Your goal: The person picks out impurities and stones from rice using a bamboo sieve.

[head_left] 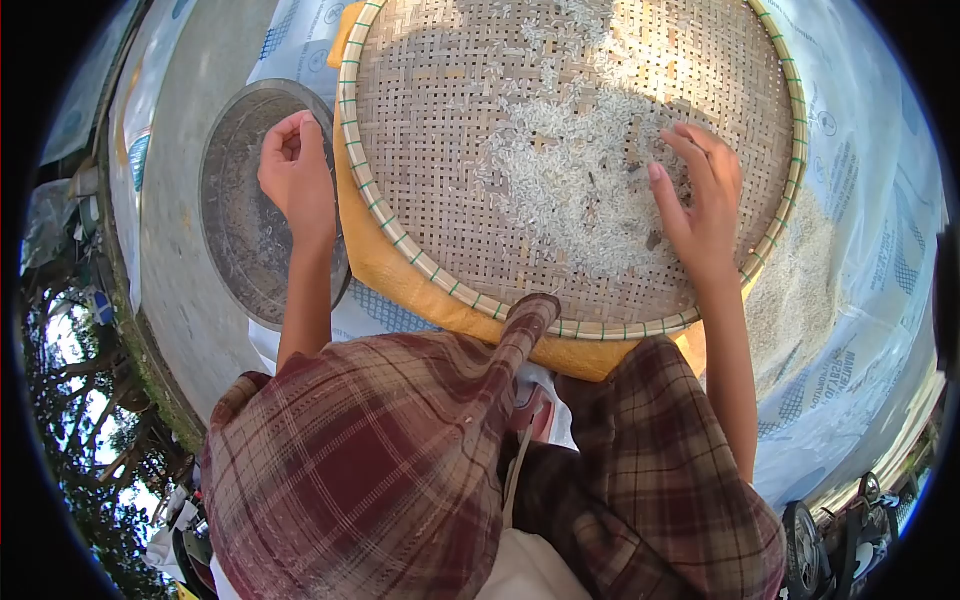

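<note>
Rice (560,170) is lying spread thin over the woven bamboo tray (420,110), which is resting on an orange cloth (400,275) atop printed sacks (860,200). Right hand (700,195) is lying open, fingers flat on the grains at the tray's right side, grasping nothing. Left hand (295,170) is hovering loosely curled over the metal bowl (235,240) just beside the tray; whether it is pinching anything is impossible to tell. Picking is probably going best with light fingertip sweeps, separating dark specks without pushing grains over the rim
</note>
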Demonstrator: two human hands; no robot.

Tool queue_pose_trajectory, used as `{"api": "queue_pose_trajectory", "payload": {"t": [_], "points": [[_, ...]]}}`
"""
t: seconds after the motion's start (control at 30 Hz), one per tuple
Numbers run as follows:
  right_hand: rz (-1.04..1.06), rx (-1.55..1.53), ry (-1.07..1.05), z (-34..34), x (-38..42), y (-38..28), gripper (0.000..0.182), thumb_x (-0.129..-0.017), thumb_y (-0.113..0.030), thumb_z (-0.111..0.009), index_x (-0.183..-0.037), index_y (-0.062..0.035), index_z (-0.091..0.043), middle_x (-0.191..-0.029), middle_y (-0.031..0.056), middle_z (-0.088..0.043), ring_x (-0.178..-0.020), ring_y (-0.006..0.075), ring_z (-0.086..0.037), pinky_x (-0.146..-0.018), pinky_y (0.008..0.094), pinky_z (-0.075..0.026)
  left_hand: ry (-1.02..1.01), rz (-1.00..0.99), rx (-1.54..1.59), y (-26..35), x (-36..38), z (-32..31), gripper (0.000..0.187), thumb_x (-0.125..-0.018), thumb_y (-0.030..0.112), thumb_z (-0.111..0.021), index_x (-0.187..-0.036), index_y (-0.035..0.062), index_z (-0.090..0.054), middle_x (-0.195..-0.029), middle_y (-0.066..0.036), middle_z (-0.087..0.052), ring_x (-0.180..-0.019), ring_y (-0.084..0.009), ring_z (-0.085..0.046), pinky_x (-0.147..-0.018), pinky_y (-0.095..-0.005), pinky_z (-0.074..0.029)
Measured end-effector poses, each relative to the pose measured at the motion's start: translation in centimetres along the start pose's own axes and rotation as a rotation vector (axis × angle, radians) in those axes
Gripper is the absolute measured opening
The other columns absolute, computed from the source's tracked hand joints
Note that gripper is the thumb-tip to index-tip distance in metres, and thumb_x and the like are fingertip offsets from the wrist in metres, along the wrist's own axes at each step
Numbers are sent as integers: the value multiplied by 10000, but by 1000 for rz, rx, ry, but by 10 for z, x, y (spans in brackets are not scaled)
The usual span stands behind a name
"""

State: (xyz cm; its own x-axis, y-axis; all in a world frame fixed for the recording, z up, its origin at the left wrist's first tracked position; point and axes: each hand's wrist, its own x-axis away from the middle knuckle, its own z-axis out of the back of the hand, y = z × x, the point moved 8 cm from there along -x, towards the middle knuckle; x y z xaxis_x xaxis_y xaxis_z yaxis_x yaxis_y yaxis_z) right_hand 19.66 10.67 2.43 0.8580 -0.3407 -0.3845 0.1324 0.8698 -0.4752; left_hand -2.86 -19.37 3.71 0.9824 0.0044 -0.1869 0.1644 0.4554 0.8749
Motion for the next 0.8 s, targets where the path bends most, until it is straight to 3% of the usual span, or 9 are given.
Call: {"api": "queue_pose_trajectory", "payload": {"t": [0.03, 0.13, 0.2, 0.23, 0.3, 0.4, 0.57, 0.63, 0.8], "points": [[-7, -21, 14, 2, 1, 1, 301, -763, -203, -647, -1029, -73, -592, -1065, 89, -550, -981, 241, -508, -856, 349, -355, 0, 1, 1, -12, -7, 10, 126, -805, 83, -590, -885, -13, -603, -834, -44, -570, -714, -84, -536, -663, -215, -445], [-27, -16, 34, 11, 1, 0, 267, -770, -170, -637, -1014, -70, -597, -1054, 90, -553, -979, 249, -516, -858, 354, -356, 117, -17, -375, -53, -28, 49, 211, -799, 136, -600, -940, -22, -601, -905, -93, -598, -807, -173, -576, -756, -301, -461], [-49, -18, 14, 14, 6, -2, 280, -772, -175, -634, -1027, -68, -593, -1068, 95, -548, -997, 257, -509, -869, 361, -352, 65, -204, -782, -59, -35, 51, 306, -798, 176, -586, -1032, -20, -576, -1070, -163, -561, -1010, -277, -529, -896, -390, -397], [-69, -17, -5, 15, 9, -4, 292, -774, -180, -632, -1040, -67, -588, -1083, 100, -543, -1014, 265, -502, -880, 368, -349, 66, -203, -783, -61, -35, 51, 306, -798, 176, -586, -1032, -20, -576, -1070, -163, -561, -1010, -277, -529, -896, -390, -397], [-84, 1, -59, 12, 17, -11, 341, -777, -205, -629, -1085, -71, -566, -1130, 109, -520, -1058, 276, -479, -905, 388, -334, 179, -370, -673, -44, -25, 47, 338, -812, 164, -554, -1102, -9, -543, -1209, -189, -471, -1157, -327, -411, -974, -432, -312], [-68, 11, -191, -2, 23, -30, 456, -787, -273, -615, -1187, -86, -503, -1239, 123, -452, -1157, 290, -411, -964, 428, -290, -81, -474, -476, 28, 4, -12, 312, -829, 141, -527, -1122, 32, -536, -1239, -166, -437, -1168, -312, -396, -972, -418, -315], [39, 25, -378, -26, 24, -64, 602, -798, -390, -576, -1308, -125, -397, -1370, 116, -337, -1274, 281, -300, -1038, 464, -208, -518, -696, -258, 62, 60, -100, 264, -862, 96, -493, -1116, 57, -558, -1237, -131, -465, -1155, -297, -431, -969, -390, -330], [35, 94, -452, -41, 32, -60, 625, -800, -420, -561, -1327, -138, -378, -1391, 105, -315, -1295, 271, -275, -1052, 470, -186, -563, -732, -288, 61, 80, -123, 289, -869, 109, -489, -1150, 65, -537, -1260, -132, -446, -1169, -305, -418, -981, -399, -319], [-10, 200, -409, -33, 39, -45, 624, -802, -425, -556, -1330, -144, -379, -1395, 94, -315, -1297, 268, -273, -1048, 483, -183, -689, -900, -491, 65, 123, -144, 396, -873, 179, -503, -1258, 97, -458, -1331, -133, -385, -1225, -319, -363, -1024, -429, -267]]}}
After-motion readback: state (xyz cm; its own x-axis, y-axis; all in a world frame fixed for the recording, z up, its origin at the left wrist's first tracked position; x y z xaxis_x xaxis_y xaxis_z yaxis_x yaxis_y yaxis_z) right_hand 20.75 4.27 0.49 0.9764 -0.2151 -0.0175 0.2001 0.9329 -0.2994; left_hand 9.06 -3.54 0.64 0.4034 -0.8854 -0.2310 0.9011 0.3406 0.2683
